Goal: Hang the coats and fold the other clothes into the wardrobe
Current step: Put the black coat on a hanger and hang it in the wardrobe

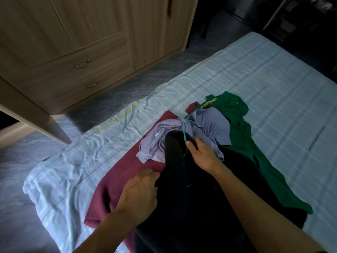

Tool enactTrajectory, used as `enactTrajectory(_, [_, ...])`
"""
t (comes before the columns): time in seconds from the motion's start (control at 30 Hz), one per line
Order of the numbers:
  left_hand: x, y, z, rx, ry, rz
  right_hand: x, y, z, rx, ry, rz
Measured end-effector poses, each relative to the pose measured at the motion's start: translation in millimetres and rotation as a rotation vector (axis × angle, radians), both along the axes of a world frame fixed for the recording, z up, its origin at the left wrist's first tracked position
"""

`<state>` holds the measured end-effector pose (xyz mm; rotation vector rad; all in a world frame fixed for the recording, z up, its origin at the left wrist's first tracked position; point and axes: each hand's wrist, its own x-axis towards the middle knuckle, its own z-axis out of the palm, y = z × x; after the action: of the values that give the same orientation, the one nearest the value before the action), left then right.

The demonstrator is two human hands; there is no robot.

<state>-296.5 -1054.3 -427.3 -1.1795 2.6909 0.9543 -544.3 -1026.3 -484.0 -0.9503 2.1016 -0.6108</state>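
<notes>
Centrally in the head view, item one: a soft black coat [209, 189] of thick dark cloth. It lay spread on the bed [273, 79], a mattress under a pale blue checked sheet, nearest the wearer and overlapping the other clothes. A thin teal wire hanger [183, 133] sat in its neck, hook pointing up over the pile. The right hand [202, 154] was curled into the collar cloth just beside the wire, thumb against the hanger's stem; whether the wire itself lay inside the grip could not be told. The left hand [140, 194] gripped the coat's left edge, fingers bent over it where it met the garment below. Item two: a crumpled lilac cotton shirt [206, 128], partly under the coat's collar. Item three: a flat maroon knit garment [109, 189], lowest on the left. Item four: a green jersey top [242, 136] with a yellow emblem, on the right, partly under the coat. Beyond the bed's edge: a light-wood wardrobe [91, 42] with two drawers bearing metal handles. Handling, as judged: the coat looked limp and the heaviest piece, liable to slide off so thin a hanger. It was best held at hook and collar while the other hand seated each shoulder. The remaining three looked light, soft and unbreakable, to be taken by shoulders or hems for folding.
</notes>
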Motion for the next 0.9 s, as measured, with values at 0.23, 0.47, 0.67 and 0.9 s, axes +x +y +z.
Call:
enactTrajectory(0.23, [-7, -10, -5, -0.034, -0.034, 0.069, -2, 29, 7, -0.071, -0.019, 0.097])
enactTrajectory(0.47, [-36, -17, -8, -0.179, -0.131, -0.064, 1, 43, 6, -0.158, 0.058, 0.123])
enactTrajectory(0.67, [-35, -19, -13, 0.137, 0.067, 0.036, -4, 47, 2, -0.124, 0.072, 0.107])
enactTrajectory(0.9, [-33, -12, -15, 0.115, 0.127, 0.014, 9, 39, -1, -0.067, 0.115, 0.081])
